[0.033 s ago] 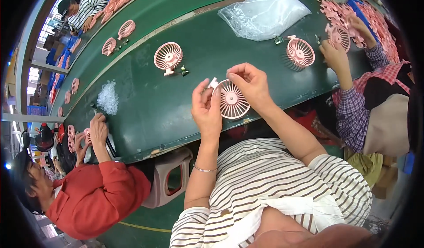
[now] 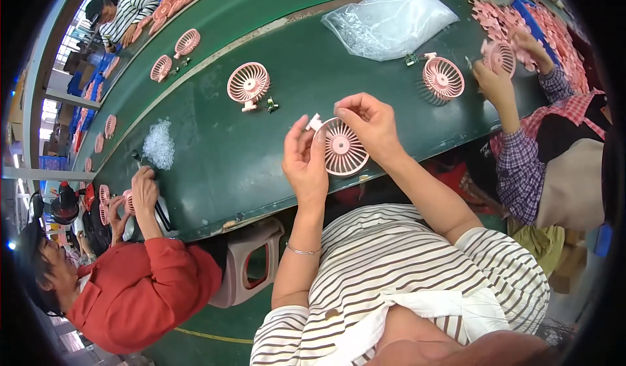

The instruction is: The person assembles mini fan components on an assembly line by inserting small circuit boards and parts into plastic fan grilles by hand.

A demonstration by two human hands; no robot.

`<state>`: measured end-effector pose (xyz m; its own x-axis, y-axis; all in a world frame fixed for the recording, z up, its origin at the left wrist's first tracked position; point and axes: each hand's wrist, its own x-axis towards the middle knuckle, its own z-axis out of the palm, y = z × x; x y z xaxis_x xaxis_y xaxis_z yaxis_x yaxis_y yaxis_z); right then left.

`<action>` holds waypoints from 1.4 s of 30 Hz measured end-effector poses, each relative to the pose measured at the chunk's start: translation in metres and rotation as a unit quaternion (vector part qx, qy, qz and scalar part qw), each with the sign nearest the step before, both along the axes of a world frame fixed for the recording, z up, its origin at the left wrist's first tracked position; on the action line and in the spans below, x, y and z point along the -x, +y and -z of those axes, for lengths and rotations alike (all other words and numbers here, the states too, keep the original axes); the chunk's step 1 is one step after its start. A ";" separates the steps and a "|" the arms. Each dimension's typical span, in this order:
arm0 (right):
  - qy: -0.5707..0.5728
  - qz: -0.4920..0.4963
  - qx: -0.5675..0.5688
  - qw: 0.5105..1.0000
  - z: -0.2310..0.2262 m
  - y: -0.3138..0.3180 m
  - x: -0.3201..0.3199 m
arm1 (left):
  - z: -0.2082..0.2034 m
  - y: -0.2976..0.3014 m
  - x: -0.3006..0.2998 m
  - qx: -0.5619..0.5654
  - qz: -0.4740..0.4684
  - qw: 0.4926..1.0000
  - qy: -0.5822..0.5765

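Close to the table's near edge, a round pink fan housing (image 2: 340, 146) with radiating ribs is held between both hands. My left hand (image 2: 306, 154) closes on its left rim, beside a small pale pink stem (image 2: 314, 123) at the upper left. With fingers curled, my right hand (image 2: 370, 123) pinches the top right of the rim; whether a small part is also between those fingertips is hidden. Beyond my hands, another pink fan housing (image 2: 248, 82) lies on the green table (image 2: 215, 151), with a small green circuit board (image 2: 272, 104) next to it.
A clear plastic bag (image 2: 391, 20) lies at the back. Small translucent pieces (image 2: 159, 144) are heaped at left. Another fan housing (image 2: 443, 78) sits to the right. Co-workers handle pink parts on both sides: a red sleeve (image 2: 166, 262) at left, a checked sleeve (image 2: 520, 170) at right.
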<state>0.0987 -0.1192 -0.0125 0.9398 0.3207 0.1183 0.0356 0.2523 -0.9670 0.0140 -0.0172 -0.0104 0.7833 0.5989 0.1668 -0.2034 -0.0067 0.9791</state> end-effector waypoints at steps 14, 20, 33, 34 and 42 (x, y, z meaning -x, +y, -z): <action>0.136 -0.093 -0.050 0.985 -0.026 -0.001 0.017 | -0.009 -0.009 0.016 0.018 -0.002 0.996 -0.083; 0.170 -0.107 -0.085 0.976 -0.024 0.003 0.017 | -0.006 -0.004 0.017 -0.044 -0.006 0.997 -0.055; 0.107 -0.102 -0.064 0.987 -0.028 0.007 0.029 | -0.005 0.004 0.020 -0.064 -0.025 0.995 -0.078; 0.078 -0.092 -0.048 0.992 -0.027 0.008 0.030 | -0.004 0.005 0.019 -0.068 -0.031 0.994 -0.080; -0.140 -0.117 0.016 0.983 -0.016 0.005 0.037 | -0.002 0.010 0.021 -0.071 -0.013 0.992 -0.108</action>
